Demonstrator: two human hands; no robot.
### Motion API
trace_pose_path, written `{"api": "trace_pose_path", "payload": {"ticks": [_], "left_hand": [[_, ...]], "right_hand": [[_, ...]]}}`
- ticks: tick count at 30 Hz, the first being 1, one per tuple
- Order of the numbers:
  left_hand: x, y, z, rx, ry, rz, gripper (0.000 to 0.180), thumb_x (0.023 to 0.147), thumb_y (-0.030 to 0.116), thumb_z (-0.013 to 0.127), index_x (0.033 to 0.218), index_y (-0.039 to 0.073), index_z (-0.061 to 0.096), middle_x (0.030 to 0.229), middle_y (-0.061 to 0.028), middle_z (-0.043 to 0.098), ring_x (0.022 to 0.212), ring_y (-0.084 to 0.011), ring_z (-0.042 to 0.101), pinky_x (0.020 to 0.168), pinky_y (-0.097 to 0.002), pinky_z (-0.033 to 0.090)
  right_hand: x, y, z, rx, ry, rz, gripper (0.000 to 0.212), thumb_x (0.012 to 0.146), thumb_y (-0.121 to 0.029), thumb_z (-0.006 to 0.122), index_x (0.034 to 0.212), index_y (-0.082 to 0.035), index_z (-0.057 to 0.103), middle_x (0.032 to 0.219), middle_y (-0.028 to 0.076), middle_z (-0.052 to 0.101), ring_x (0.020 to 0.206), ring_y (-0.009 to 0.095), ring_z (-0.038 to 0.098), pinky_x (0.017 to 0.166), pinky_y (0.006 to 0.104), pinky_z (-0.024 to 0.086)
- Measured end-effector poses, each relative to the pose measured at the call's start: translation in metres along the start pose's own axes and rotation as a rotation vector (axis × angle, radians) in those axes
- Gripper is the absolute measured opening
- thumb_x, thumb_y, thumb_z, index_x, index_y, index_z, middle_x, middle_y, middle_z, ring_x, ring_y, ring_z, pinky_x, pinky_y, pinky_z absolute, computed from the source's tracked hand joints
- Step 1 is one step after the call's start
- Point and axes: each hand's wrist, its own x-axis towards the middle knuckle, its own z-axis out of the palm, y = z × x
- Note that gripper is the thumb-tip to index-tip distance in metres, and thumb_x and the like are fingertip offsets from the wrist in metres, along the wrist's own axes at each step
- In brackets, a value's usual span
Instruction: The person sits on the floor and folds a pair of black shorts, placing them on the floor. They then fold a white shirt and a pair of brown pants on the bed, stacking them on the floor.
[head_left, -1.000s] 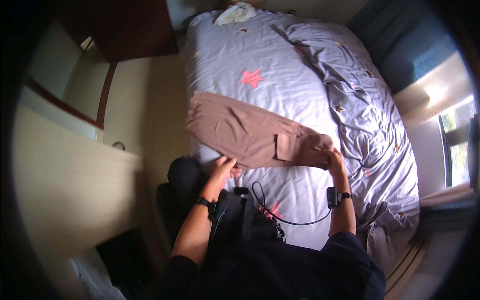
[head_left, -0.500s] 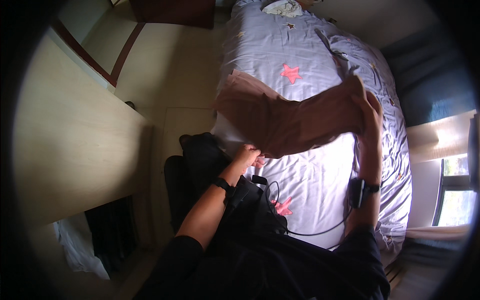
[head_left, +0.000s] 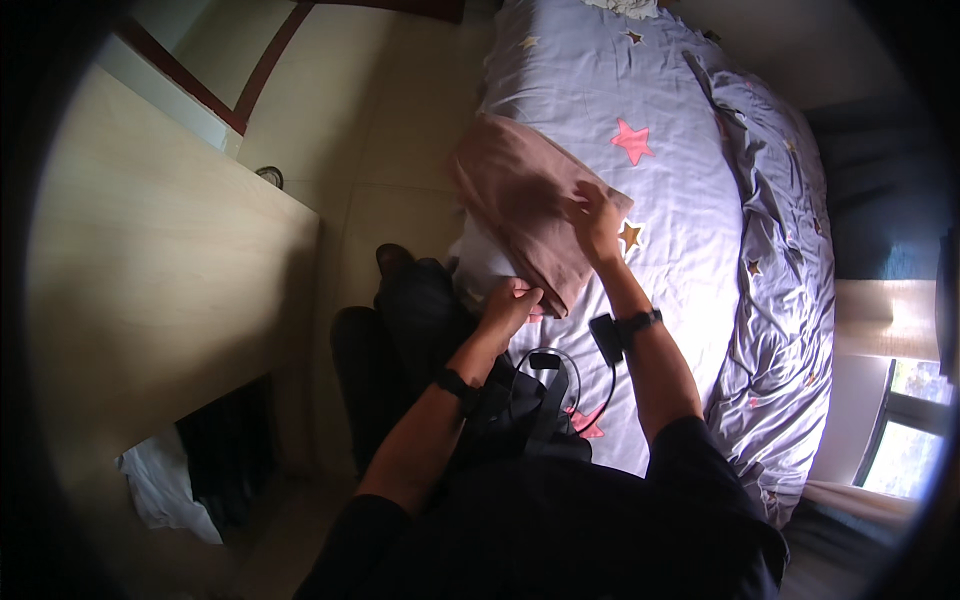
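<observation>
A brownish-pink garment lies folded over on the bed's near left side; its exact kind does not show. At its lower edge my left hand is closed, fingers and thumb pinching the cloth. My right hand rests on top of the garment near its right corner, fingers apart and reaching over the fabric. Black bands with small devices sit on both wrists, and a black cable loops below the right one.
The bed has a lilac star-patterned sheet, with a bunched cover along its right side. A pale wooden cabinet stands at left, white cloth under it. Tiled floor runs between. A window is at right.
My right hand has brought the garment's right end leftward, so the stretched-out cloth is now folded over itself. The left hand keeps its pinch on the near edge. The view has shifted slightly.
</observation>
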Motion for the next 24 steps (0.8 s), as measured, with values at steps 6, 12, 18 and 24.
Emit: {"api": "trace_pose_path", "payload": {"ticks": [6, 12, 18, 24], "left_hand": [[-0.01, 0.03, 0.016, -0.015, -0.077, -0.071, 0.041, 0.093, 0.038, 0.076, 0.104, 0.0, 0.064, 0.097, -0.0086, 0.071, 0.08, -0.0177, 0.07, 0.073, -0.0304, 0.057], [0.002, 0.019, 0.017, 0.093, -0.014, -0.018, 0.036, 0.094, 0.041, 0.076, 0.096, 0.006, 0.065, 0.087, -0.0051, 0.071, 0.077, -0.0151, 0.07, 0.065, -0.0301, 0.059], [-0.007, 0.012, 0.007, 0.114, 0.026, 0.039, 0.031, 0.097, 0.031, 0.073, 0.095, 0.001, 0.065, 0.077, -0.0057, 0.067, 0.06, -0.0139, 0.064, 0.058, -0.0301, 0.058], [-0.063, 0.076, -0.005, 0.611, 0.436, 0.767, 0.034, 0.097, 0.031, 0.074, 0.112, 0.002, 0.065, 0.09, -0.007, 0.07, 0.081, -0.0136, 0.067, 0.071, -0.0307, 0.054]], "right_hand": [[-0.062, 0.044, -0.057, 0.024, 0.213, 0.407, 0.048, 0.094, -0.034, 0.078, 0.117, 0.006, 0.065, 0.096, 0.008, 0.071, 0.084, 0.015, 0.067, 0.07, 0.0288, 0.054], [-0.049, 0.036, -0.048, 0.737, -0.028, 0.628, 0.044, 0.092, -0.024, 0.08, 0.116, 0.009, 0.063, 0.098, 0.007, 0.068, 0.077, 0.014, 0.065, 0.067, 0.0259, 0.055], [-0.042, -0.011, -0.024, 0.836, 0.026, 0.449, 0.032, 0.092, -0.003, 0.072, 0.123, 0.002, 0.064, 0.114, 0.013, 0.072, 0.101, 0.02, 0.069, 0.09, 0.0325, 0.057], [-0.044, -0.126, -0.011, 0.773, -0.121, 0.144, 0.036, 0.092, 0.003, 0.064, 0.129, 0.002, 0.059, 0.116, 0.011, 0.071, 0.104, 0.018, 0.067, 0.092, 0.0321, 0.055]]}}
